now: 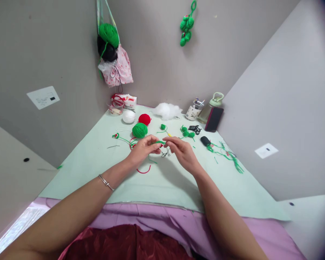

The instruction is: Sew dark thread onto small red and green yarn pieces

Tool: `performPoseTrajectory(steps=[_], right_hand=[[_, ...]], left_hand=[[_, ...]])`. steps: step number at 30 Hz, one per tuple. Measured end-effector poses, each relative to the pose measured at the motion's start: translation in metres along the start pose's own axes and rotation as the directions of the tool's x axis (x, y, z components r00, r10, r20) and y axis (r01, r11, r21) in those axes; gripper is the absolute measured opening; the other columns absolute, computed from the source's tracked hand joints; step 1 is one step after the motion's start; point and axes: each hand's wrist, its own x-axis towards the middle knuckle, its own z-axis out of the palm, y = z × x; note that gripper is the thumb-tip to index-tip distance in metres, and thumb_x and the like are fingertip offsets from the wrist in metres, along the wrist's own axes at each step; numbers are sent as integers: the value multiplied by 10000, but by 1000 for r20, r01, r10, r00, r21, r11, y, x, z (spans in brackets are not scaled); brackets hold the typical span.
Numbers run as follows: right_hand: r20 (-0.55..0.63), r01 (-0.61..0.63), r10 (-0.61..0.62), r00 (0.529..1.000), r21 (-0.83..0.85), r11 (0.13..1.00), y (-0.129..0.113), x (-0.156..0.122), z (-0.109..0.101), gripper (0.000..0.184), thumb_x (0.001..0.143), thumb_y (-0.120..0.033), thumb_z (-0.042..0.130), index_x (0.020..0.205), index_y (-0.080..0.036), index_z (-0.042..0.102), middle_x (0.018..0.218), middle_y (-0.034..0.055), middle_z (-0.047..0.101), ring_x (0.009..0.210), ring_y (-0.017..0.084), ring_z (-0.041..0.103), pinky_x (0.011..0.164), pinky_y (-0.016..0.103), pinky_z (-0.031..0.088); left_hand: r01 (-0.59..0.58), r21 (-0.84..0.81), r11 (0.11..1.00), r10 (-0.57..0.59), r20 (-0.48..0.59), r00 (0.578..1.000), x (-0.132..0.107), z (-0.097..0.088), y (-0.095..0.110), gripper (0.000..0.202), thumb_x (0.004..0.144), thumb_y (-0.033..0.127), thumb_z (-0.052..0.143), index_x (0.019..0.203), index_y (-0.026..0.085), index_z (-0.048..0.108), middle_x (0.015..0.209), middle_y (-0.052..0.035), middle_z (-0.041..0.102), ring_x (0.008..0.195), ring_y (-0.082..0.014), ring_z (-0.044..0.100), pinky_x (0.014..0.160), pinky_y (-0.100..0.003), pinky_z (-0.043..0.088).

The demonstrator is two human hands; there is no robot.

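Over the middle of the table, my left hand (149,145) pinches a small green crochet piece (160,142) with some red below it. My right hand (181,151) meets it from the right, thumb and fingers closed together at the piece's edge; whatever lies between them is too small to make out. Just beneath the hands are small dark-handled scissors (166,153). A green yarn ball (140,130) sits beyond my left hand, with a red yarn ball (144,119) and a white yarn ball (129,116) behind it. Near my left wrist a red yarn strand (144,172) curls on the table.
White stuffing (167,111) lies at the back, beside a pen cup (194,110), a bottle (209,108) and a leaning phone (214,119). Green crochet pieces (187,133), a black hair clip (195,129) and yarn scraps (228,155) are to the right. Bags (119,66) hang at back left.
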Motion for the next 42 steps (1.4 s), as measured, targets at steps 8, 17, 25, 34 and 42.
performPoseTrajectory(steps=[8,17,25,34,42], right_hand=[[-108,149,-172,979,-196,969,-6,-4,1,165,951,-236,518,1054,-223,647,853,28,677,677,127,563,646,256,435],[-90,210,-262,961,-379,901,-9,-6,2,192,982,-234,468,948,-224,656,808,42,582,691,146,537,639,274,416],[-75,217,-269,960,-406,888,-6,-6,1,203,994,-240,441,962,-229,641,826,48,579,712,154,543,652,280,422],[-87,226,-284,955,-406,885,-10,-6,0,182,984,-211,457,947,-225,635,823,45,589,724,155,557,666,276,432],[-71,226,-279,958,-414,882,-7,-6,0,183,981,-193,463,940,-207,640,817,40,575,699,138,525,652,268,413]], left_hand=[[8,-58,998,-12,-59,998,1,-2,-1,253,752,341,750,857,158,611,793,1,626,701,-123,625,777,-320,529],[9,-76,997,-15,-79,997,1,-3,2,245,750,334,746,855,155,615,801,2,626,708,-123,621,791,-331,528],[3,-84,996,-10,-88,996,2,-4,2,252,742,326,753,869,157,615,819,-2,635,694,-118,615,772,-325,526],[9,-76,997,-16,-92,996,1,-3,5,245,748,323,751,854,153,609,802,5,614,694,-117,611,779,-330,524],[4,-70,998,-9,-82,997,1,-4,2,250,751,321,748,854,146,603,804,7,607,698,-117,617,773,-318,525]])
